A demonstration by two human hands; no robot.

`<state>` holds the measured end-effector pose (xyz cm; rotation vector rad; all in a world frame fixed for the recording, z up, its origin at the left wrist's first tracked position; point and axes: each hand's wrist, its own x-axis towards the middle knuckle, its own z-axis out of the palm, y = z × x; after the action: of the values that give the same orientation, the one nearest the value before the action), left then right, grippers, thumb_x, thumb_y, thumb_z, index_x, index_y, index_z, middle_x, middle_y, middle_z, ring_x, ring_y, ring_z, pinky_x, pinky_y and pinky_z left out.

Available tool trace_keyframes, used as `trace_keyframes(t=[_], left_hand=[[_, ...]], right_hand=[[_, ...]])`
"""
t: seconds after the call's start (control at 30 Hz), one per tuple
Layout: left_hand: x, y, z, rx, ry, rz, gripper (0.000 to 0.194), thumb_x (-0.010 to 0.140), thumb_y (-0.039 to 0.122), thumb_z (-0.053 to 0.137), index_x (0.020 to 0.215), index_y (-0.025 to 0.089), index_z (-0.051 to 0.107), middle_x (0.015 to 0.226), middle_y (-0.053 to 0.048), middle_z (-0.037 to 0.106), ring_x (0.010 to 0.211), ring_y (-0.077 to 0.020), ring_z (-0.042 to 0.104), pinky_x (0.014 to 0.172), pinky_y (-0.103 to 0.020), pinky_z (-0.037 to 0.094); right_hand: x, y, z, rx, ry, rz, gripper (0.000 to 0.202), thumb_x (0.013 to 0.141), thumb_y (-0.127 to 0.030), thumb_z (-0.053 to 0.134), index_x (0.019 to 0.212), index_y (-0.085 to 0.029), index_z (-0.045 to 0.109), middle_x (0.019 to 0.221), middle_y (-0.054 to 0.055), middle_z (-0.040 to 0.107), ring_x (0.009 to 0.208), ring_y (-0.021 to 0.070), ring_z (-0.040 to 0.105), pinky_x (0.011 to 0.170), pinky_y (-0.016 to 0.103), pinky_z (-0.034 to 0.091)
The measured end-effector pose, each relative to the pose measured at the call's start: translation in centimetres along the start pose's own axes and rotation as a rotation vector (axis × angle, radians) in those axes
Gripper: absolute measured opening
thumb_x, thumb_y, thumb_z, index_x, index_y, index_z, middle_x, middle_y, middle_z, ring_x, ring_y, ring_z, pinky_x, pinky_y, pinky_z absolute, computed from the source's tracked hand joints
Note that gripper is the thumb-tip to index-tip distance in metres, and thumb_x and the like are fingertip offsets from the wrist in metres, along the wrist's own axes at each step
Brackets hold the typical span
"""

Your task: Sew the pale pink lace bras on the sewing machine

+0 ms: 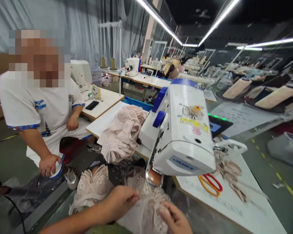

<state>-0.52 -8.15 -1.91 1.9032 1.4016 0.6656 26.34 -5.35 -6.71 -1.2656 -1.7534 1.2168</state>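
A pale pink lace garment (148,208) lies across the lap at the bottom centre. My left hand (122,201) is closed on its left edge, fingers pinched together. On the garment's right side, my right hand (174,217) has its thumb and fingers closed on the lace. Just above the garment is the white and blue sewing machine (185,130). A stack of lace cups (92,185) rests left of my left hand. Behind it, a larger pile of pink garments (124,130) sits on the table.
A seated person in a white shirt (48,100) is at the left, hands on the lap. A black phone (92,105) lies on the neighbouring table. Red and orange rings (211,184) and fabric straps (229,172) are on the right tabletop. Thread cones (236,88) stand farther back.
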Motion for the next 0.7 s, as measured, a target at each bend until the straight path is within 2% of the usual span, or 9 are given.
trace_keyframes(t=[0.07, 0.13, 0.17, 0.27, 0.33, 0.4, 0.53, 0.63, 0.7], left_hand=[[0.1, -0.8, -0.7, -0.052, 0.059, -0.032, 0.026, 0.094, 0.024, 0.049, 0.096, 0.018, 0.074, 0.092, -0.006, 0.077, 0.085, -0.0179, 0.072, 0.077, -0.024, 0.053], [0.3, -1.8, -1.0, -0.074, 0.105, -0.056, 0.027, 0.094, 0.026, 0.049, 0.102, 0.017, 0.074, 0.101, -0.008, 0.077, 0.092, -0.0199, 0.072, 0.083, -0.028, 0.055], [0.4, -2.3, -1.0, -0.071, 0.12, -0.077, 0.028, 0.094, 0.027, 0.05, 0.103, 0.016, 0.073, 0.103, -0.009, 0.077, 0.094, -0.0205, 0.071, 0.085, -0.029, 0.055], [1.0, -3.5, -0.6, -0.065, 0.137, -0.164, 0.028, 0.094, 0.031, 0.052, 0.105, 0.015, 0.073, 0.103, -0.009, 0.077, 0.091, -0.0198, 0.071, 0.083, -0.028, 0.055], [1.3, -4.0, -0.4, -0.071, 0.147, -0.198, 0.028, 0.094, 0.033, 0.053, 0.107, 0.016, 0.072, 0.102, -0.008, 0.077, 0.088, -0.0188, 0.071, 0.078, -0.027, 0.055], [1.2, -4.2, -0.3, -0.082, 0.166, -0.212, 0.028, 0.093, 0.033, 0.054, 0.108, 0.016, 0.07, 0.1, -0.007, 0.076, 0.086, -0.0177, 0.07, 0.074, -0.025, 0.054], [0.3, -3.5, 0.2, -0.056, 0.092, -0.147, 0.021, 0.092, 0.03, 0.053, 0.1, 0.018, 0.069, 0.091, -0.004, 0.075, 0.078, -0.0154, 0.067, 0.069, -0.023, 0.051], [-0.3, -2.2, 0.7, -0.019, -0.082, -0.066, 0.02, 0.092, 0.022, 0.049, 0.094, 0.019, 0.069, 0.083, -0.002, 0.073, 0.072, -0.0143, 0.066, 0.065, -0.022, 0.047], [-0.3, -1.4, 0.8, 0.018, -0.11, -0.009, 0.02, 0.092, 0.019, 0.049, 0.094, 0.019, 0.069, 0.086, -0.003, 0.073, 0.077, -0.0153, 0.066, 0.069, -0.022, 0.047]], right_hand=[[-1.4, 0.3, -2.1, 0.04, 0.085, 0.144, 0.045, 0.083, -0.063, 0.062, 0.085, -0.02, 0.072, 0.073, 0.004, 0.067, 0.065, 0.0178, 0.063, 0.06, 0.025, 0.052], [-2.7, 1.3, -3.3, 0.017, 0.034, 0.176, 0.045, 0.086, -0.063, 0.059, 0.08, -0.02, 0.07, 0.07, 0.003, 0.063, 0.063, 0.0172, 0.059, 0.059, 0.026, 0.05], [-3.2, 2.2, -3.3, -0.032, -0.045, 0.156, 0.041, 0.087, -0.06, 0.059, 0.081, -0.021, 0.071, 0.078, 0.005, 0.065, 0.073, 0.0189, 0.062, 0.068, 0.028, 0.053], [-4.1, 5.3, -1.4, -0.223, -0.214, 0.058, 0.028, 0.089, -0.047, 0.062, 0.086, -0.022, 0.075, 0.121, 0.012, 0.064, 0.116, 0.0272, 0.059, 0.102, 0.043, 0.045], [-4.1, 6.9, 0.7, -0.282, -0.226, 0.031, 0.023, 0.091, -0.041, 0.061, 0.091, -0.023, 0.075, 0.134, 0.013, 0.058, 0.128, 0.0292, 0.052, 0.108, 0.048, 0.04], [-3.8, 7.0, 2.6, -0.255, -0.16, 0.015, 0.021, 0.093, -0.037, 0.059, 0.093, -0.022, 0.074, 0.137, 0.013, 0.056, 0.129, 0.0276, 0.051, 0.108, 0.046, 0.042], [-3.1, 3.0, 4.8, -0.152, -0.07, -0.117, 0.019, 0.095, -0.034, 0.057, 0.092, -0.022, 0.072, 0.139, 0.012, 0.053, 0.132, 0.0249, 0.048, 0.111, 0.042, 0.039], [-2.4, -1.1, 5.3, -0.122, -0.188, -0.221, 0.016, 0.094, -0.032, 0.058, 0.092, -0.023, 0.071, 0.143, 0.01, 0.051, 0.135, 0.0243, 0.046, 0.111, 0.039, 0.04], [-1.6, -3.0, 5.5, -0.116, -0.303, -0.26, 0.011, 0.093, -0.029, 0.06, 0.091, -0.024, 0.07, 0.132, 0.008, 0.06, 0.124, 0.0216, 0.055, 0.102, 0.033, 0.045]])
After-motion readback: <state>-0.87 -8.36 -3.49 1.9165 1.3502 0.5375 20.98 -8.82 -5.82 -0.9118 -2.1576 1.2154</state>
